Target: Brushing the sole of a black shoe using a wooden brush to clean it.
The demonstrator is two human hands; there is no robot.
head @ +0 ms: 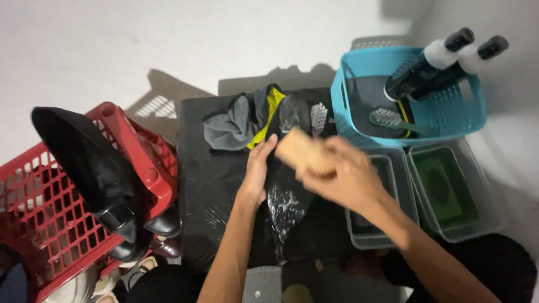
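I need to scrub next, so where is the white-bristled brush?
In the head view, the white-bristled brush lies at the black mat's far edge, just left of the blue basket.

The right hand [342,174] and its tan block [303,152] are motion-blurred.

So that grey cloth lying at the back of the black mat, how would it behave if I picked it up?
The grey cloth lies crumpled in soft folds, so it would probably hang floppy. It looks thin, likely light. Draped over a yellow-edged item, it might drag that along.

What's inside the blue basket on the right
Inside the blue basket: two black-capped bottles and a green-bristled brush on something dark. The basket wall hides the bottles' bases.
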